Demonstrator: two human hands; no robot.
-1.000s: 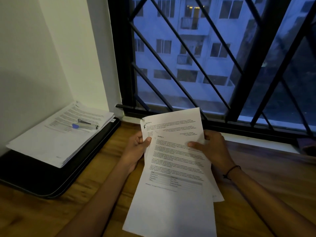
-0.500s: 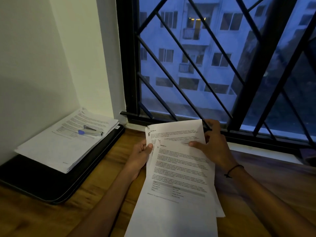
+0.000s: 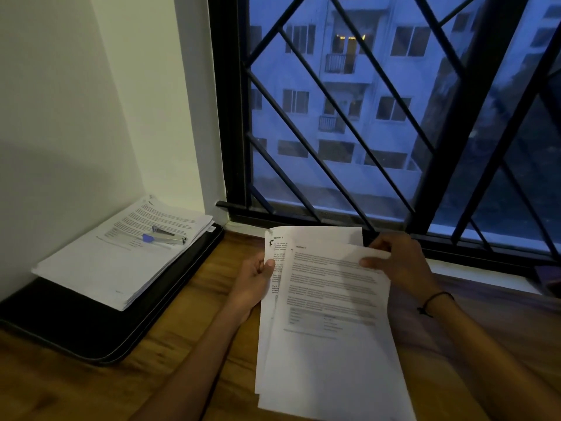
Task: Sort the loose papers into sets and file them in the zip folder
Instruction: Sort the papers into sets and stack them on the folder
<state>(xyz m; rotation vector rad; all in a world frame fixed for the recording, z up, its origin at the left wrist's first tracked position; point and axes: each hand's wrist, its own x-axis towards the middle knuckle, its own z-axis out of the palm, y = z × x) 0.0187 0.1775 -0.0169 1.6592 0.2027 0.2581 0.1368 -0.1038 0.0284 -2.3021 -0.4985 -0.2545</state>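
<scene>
One wooden desk point(image 3: 188, 372) below barred window point(image 3: 364, 117); white wall point(image 3: 60, 117) left.

I saw a wooden table point(image 3: 188, 354) running up to the wall on the left and the window sill at the back. A black zip folder point(image 3: 91, 323) lay flat on it, in the left corner against the wall. On the folder sat a stack of papers point(image 3: 115, 265), and a stapler point(image 3: 165, 237) lay on that stack
</scene>
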